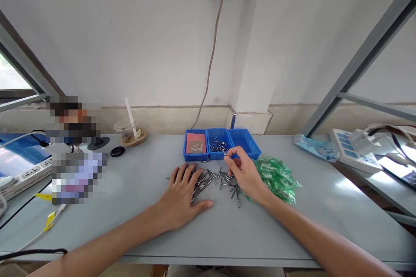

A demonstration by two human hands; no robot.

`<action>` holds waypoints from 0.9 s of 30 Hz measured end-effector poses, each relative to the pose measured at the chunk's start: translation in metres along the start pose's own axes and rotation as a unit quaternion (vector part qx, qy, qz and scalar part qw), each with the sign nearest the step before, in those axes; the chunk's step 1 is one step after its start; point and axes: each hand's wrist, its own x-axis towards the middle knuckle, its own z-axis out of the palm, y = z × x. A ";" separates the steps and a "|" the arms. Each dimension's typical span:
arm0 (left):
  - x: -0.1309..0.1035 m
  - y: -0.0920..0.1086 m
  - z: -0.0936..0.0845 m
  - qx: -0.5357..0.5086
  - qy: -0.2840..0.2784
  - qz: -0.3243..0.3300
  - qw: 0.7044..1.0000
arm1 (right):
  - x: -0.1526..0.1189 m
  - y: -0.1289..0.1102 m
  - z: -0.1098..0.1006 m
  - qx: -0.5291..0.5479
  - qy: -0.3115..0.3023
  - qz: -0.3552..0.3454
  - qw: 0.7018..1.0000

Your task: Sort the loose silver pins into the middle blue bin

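A loose pile of small dark and silver metal pins lies on the grey table in front of the bins. My left hand rests over the left side of this pile with its fingers spread, partly covering it. My right hand is in a pinch just in front of the middle blue bin. A small shiny end of a metal pin shows at its fingertips; the rest is hidden. More pins lie inside the middle bin. Other pins are scattered on the table below my right hand.
The left blue bin holds a reddish piece and a small bag of parts. To the right stands another blue bin, beside green plastic bags. Power strips and cables lie at both sides. A cup stands back left.
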 end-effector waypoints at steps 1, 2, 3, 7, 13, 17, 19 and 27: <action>0.003 0.002 0.000 -0.004 -0.003 0.005 1.000 | 0.000 0.000 0.000 0.000 0.000 -0.001 1.000; 0.005 0.004 0.000 -0.008 -0.007 0.009 1.000 | 0.000 -0.001 -0.001 0.000 0.001 -0.003 1.000; 0.008 0.006 0.000 -0.012 -0.010 0.012 1.000 | 0.000 -0.001 -0.001 0.000 0.003 -0.006 1.000; 0.014 0.011 -0.001 -0.026 -0.011 0.028 0.999 | 0.001 -0.002 -0.004 -0.003 0.012 -0.018 1.000; 0.027 0.015 -0.001 -0.024 -0.020 0.051 0.998 | 0.003 0.002 -0.004 -0.017 0.012 -0.023 1.000; 0.032 0.017 -0.002 -0.026 -0.013 0.044 0.999 | 0.003 0.001 -0.004 -0.015 0.008 -0.017 1.000; 0.033 0.015 -0.005 -0.032 -0.011 0.047 0.998 | 0.002 -0.001 -0.005 -0.014 0.004 -0.016 1.000; 0.031 0.002 -0.014 -0.045 -0.037 0.075 0.995 | 0.001 0.000 -0.001 -0.028 -0.011 -0.011 0.999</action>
